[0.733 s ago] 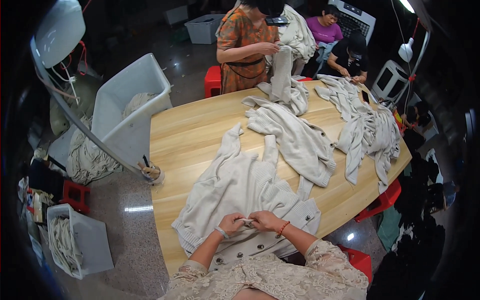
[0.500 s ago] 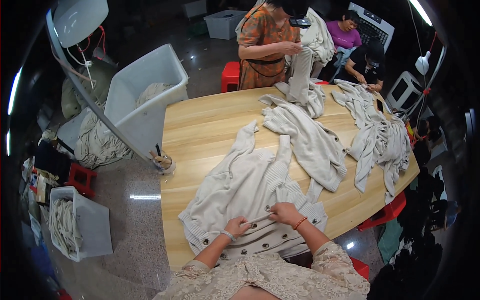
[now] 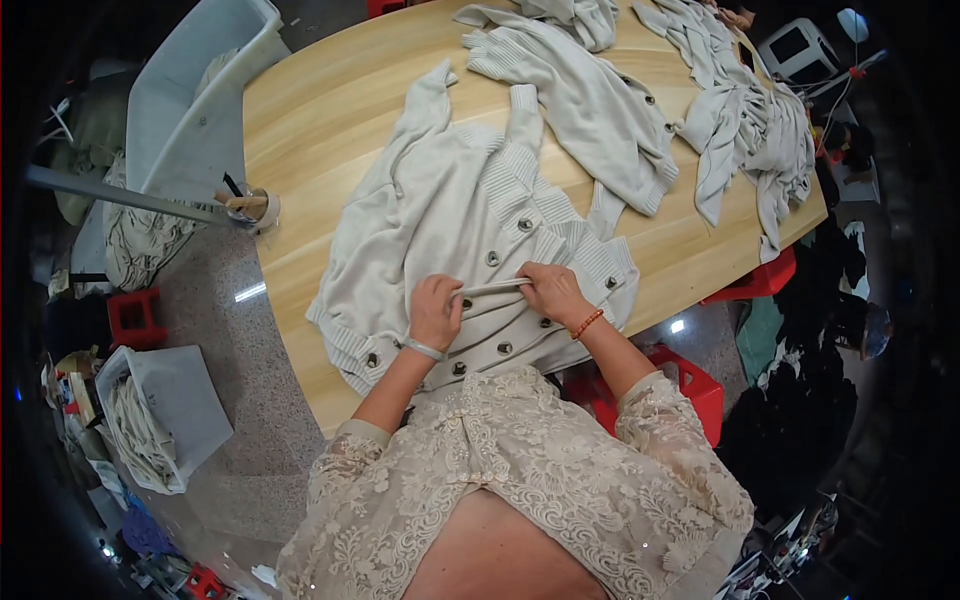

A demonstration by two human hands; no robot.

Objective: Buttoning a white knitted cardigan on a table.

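Observation:
A cream knitted cardigan with ribbed edges and dark buttons lies spread on the table before me. My left hand, with a pale band at the wrist, pinches one end of a narrow folded edge of it. My right hand, wearing a bead bracelet, grips the other end. Between the two hands this edge is pulled taut, slightly off the cloth below. One button shows just beyond the stretched edge, and several more lie on the fabric nearer to me. My fingertips are partly hidden by the cloth.
More cream cardigans lie farther off on the wooden table, with a heap at the right. A cup of tools stands at the left edge. Grey bins with knitwear are on the left floor; a red stool is under the right side.
The view has tipped downward, so the people across the table have left it. Both hands keep hold of the cardigan edge, and my left hand has turned, showing more of its back.

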